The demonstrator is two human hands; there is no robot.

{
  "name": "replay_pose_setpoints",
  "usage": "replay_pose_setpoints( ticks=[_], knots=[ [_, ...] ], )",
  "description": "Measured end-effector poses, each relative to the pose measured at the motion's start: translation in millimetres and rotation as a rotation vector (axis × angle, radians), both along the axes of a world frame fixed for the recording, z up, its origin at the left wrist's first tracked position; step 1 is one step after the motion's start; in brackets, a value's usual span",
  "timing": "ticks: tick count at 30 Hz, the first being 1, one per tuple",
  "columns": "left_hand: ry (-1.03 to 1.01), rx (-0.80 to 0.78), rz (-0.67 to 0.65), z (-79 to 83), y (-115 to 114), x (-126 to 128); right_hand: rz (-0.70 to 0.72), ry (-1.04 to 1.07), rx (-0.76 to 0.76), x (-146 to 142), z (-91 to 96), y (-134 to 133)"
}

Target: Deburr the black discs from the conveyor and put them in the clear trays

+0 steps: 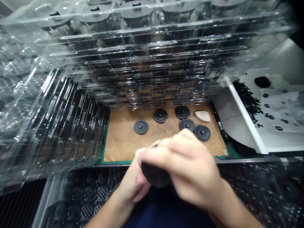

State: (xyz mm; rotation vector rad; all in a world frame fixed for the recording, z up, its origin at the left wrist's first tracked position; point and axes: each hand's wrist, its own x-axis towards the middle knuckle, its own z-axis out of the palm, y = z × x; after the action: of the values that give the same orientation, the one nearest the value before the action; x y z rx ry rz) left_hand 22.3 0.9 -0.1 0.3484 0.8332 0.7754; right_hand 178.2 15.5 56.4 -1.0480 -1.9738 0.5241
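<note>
Just past the front edge of the bench, my left hand (135,180) is closed on the near-left side of a dark round piece (155,175). It looks like one of the black discs on the cardboard, but blur and fingers hide much of it. My right hand (190,161) wraps over the same disc from above and the right, its fingertips meeting those of the left. A small dark tip (155,145) shows by the fingertips; I cannot tell what it belongs to. Beyond my hands, several black discs with centre studs, such as this disc (140,126), lie on cardboard (123,139).
Tall stacks of clear plastic trays rise behind (152,60) and at left (71,104). A pale wedge-shaped piece (202,116) lies right of the discs. A white bin (247,117) at right holds small black parts (248,98). More filled trays (268,190) sit below the bench edge.
</note>
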Motion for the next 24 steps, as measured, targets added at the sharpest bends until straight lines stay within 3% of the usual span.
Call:
replay_pose_setpoints(
  ticks=[2, 5, 9, 12, 15, 18, 20, 22, 24],
  knots=[
    [-0.014, 0.018, 0.049, -0.3, 0.9, -2.6, -0.113, -0.006, -0.240, 13.8, -17.2, 6.0],
    [-0.057, 0.000, 0.105, 2.7, 2.8, -7.4, -0.302, -0.003, -0.486, 29.2, -59.9, 3.0],
    [-0.112, -0.007, 0.142, 4.8, 5.7, -9.4, -0.285, -0.030, -0.578, 23.9, -120.0, -23.1],
    [-0.149, -0.002, 0.130, 2.1, 6.4, -9.0, -0.287, -0.038, -0.592, 20.6, -136.3, -36.1],
    [-0.144, -0.004, 0.107, -1.2, 5.6, -7.5, -0.343, -0.003, -0.582, 26.2, -115.6, -32.6],
    [-0.140, 0.006, 0.090, -1.5, 3.4, -2.2, -0.445, 0.087, -0.485, 24.1, -69.0, -23.4],
    [-0.126, 0.002, 0.089, 0.0, 1.3, 1.9, -0.450, 0.152, -0.313, 12.8, -37.6, -20.2],
    [-0.095, -0.020, 0.079, 1.6, -0.6, 3.8, -0.326, 0.126, -0.136, -1.8, -15.3, -20.7],
    [-0.054, -0.034, 0.067, 2.2, -1.7, 2.4, -0.162, 0.067, -0.109, -12.3, -4.2, -22.8]
  ],
)
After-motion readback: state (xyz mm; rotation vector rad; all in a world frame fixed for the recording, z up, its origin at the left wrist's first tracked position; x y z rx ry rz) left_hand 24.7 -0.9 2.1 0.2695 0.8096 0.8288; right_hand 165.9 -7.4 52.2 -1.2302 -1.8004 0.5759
